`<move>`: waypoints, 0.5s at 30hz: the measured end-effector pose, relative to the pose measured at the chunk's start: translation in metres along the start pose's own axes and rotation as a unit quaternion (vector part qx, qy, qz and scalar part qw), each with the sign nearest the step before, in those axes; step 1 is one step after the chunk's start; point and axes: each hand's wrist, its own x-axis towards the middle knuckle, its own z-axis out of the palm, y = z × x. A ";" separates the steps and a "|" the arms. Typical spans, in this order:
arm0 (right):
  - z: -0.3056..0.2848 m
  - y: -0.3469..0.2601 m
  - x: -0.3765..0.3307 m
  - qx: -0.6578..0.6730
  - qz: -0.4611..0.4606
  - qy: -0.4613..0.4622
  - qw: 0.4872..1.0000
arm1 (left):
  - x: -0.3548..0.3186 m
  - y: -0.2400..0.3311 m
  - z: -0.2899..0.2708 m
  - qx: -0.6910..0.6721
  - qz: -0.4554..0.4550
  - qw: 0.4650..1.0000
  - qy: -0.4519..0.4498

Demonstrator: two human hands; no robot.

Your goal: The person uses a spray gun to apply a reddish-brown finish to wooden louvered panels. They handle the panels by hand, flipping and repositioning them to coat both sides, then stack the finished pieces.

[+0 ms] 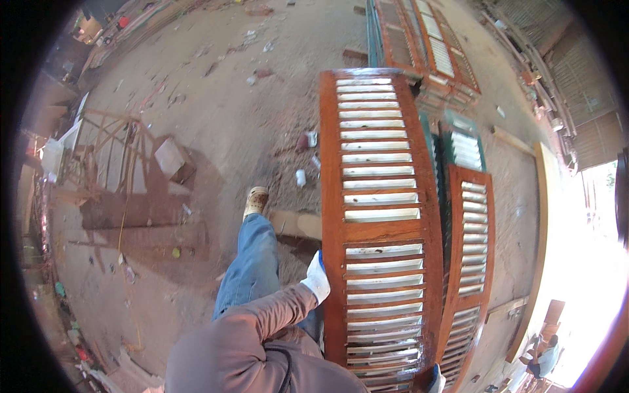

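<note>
A long louvered shutter (373,230) with a glossy reddish-brown wooden frame and pale gaps between its slats lies lengthwise before me. My left hand (317,280), in a white glove with blue on it, is closed round the shutter's left edge, a little below the middle rail. Low in the picture, my right hand (436,380), gloved alike, grips the opposite edge near the shutter's near end; most of its fingers are hidden. Just right of this shutter lies another brown louvered shutter (488,226), with a green-framed one (465,141) showing beyond it.
More shutters (426,39) are stacked at the far end. A wooden block (296,224) lies on the dirt floor by my foot (256,200). At left stand a wooden frame (108,150) and a box (175,159). A long pale board (534,262) and another person (544,359) are at right.
</note>
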 end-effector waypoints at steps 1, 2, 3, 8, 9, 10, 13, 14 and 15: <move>0.004 -0.038 0.013 -0.020 -0.011 -0.003 1.000 | 0.006 0.021 0.018 0.005 0.013 1.000 0.004; 0.010 -0.073 0.012 -0.028 -0.012 0.010 0.999 | 0.016 0.040 0.042 0.021 0.011 1.000 0.005; 0.017 -0.113 0.019 -0.037 -0.017 0.017 0.999 | 0.028 0.064 0.060 0.021 -0.003 0.999 -0.026; 0.078 -0.297 0.029 -0.074 -0.031 0.050 0.996 | 0.123 0.186 0.142 -0.036 -0.047 0.998 -0.027; 0.098 -0.333 0.043 -0.079 -0.035 0.048 0.995 | 0.141 0.217 0.161 -0.023 -0.044 0.998 -0.027; 0.116 -0.365 0.053 -0.084 -0.038 0.043 0.995 | 0.161 0.247 0.181 -0.010 -0.041 0.999 -0.028; 0.165 -0.458 0.090 -0.083 -0.049 0.007 0.995 | 0.222 0.341 0.234 -0.046 -0.071 0.996 -0.022; 0.180 -0.486 0.105 -0.077 -0.054 -0.006 0.996 | 0.224 0.379 0.277 -0.021 -0.064 0.998 0.005; 0.204 -0.525 0.120 -0.072 -0.060 -0.018 0.995 | 0.230 0.415 0.307 0.004 -0.048 0.998 0.030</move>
